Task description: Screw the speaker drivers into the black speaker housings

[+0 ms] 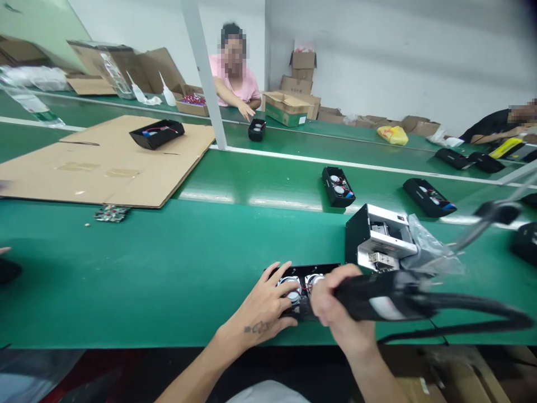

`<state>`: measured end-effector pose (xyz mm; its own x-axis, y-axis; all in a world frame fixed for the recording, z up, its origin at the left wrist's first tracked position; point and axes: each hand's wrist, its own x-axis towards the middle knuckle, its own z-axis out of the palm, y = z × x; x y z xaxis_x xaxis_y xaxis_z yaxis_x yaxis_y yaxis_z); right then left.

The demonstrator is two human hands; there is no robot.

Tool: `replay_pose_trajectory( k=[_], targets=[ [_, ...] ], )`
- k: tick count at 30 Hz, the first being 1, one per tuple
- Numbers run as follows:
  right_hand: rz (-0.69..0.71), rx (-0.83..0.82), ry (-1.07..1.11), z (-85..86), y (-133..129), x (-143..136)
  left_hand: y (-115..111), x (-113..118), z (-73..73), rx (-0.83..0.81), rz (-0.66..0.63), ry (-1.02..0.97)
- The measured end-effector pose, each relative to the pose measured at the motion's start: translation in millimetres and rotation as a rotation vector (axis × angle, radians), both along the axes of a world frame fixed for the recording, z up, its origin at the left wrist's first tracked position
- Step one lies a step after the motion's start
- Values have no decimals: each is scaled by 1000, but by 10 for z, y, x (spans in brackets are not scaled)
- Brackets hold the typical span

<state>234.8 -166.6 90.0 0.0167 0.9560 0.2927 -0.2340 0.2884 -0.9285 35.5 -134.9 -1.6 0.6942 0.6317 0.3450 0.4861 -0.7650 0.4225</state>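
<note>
Two bare hands work close together but apart at the near edge of the green tabletop [188, 263]. The left hand [268, 305] is spread open, its fingers over the left end of a black speaker housing [302, 275] and its thumb at the near side. The right hand [342, 299] is closed around a black handheld tool [377, 295], over the housing's right part; where the tool's tip meets it is hidden. Two round speakers and red wires show inside the housing, between the hands. A black cable [478, 305] loops from the tool to the right.

Just beyond the right hand stands a black-and-silver machine [384, 238], with a clear plastic bag [432, 246] against its right side. Well to the left of the left hand, a small circuit board [111, 214] lies by the near edge of a flat cardboard sheet [126, 162], which bears an open black case [157, 134] with wires inside.

Farther out, ahead and to the right of the hands, rest two more open housings, the left one [339, 187] and the right one [428, 197]. Beyond them, a person in pink [237, 84] reaches towards a smaller-looking black unit [257, 130], left of a green-and-brown carton [285, 109]. Far right, a dark sleeve [486, 129] of another person shows beyond a yellow bag [392, 135].
</note>
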Motion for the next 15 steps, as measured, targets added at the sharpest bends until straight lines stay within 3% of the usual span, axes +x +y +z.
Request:
replay_pose_trajectory(
  k=[3, 6, 8, 11, 15],
  targets=[
    [-152, 63, 207, 195, 8, 440, 20, -318, 199, 1, 43, -57],
    [-453, -11, 136, 162, 50, 951, 47, -657, 294, 39, 171, -109],
    [-648, -100, 44, -4, 117, 1237, 76, -782, 273, 13, 187, -82],
    [-819, -142, -82, -330, 213, 1496, 145, -774, 180, -169, 207, -96],
    [-992, -30, -137, -720, 113, 1485, 304, -584, 80, -577, 376, -201]
  ],
)
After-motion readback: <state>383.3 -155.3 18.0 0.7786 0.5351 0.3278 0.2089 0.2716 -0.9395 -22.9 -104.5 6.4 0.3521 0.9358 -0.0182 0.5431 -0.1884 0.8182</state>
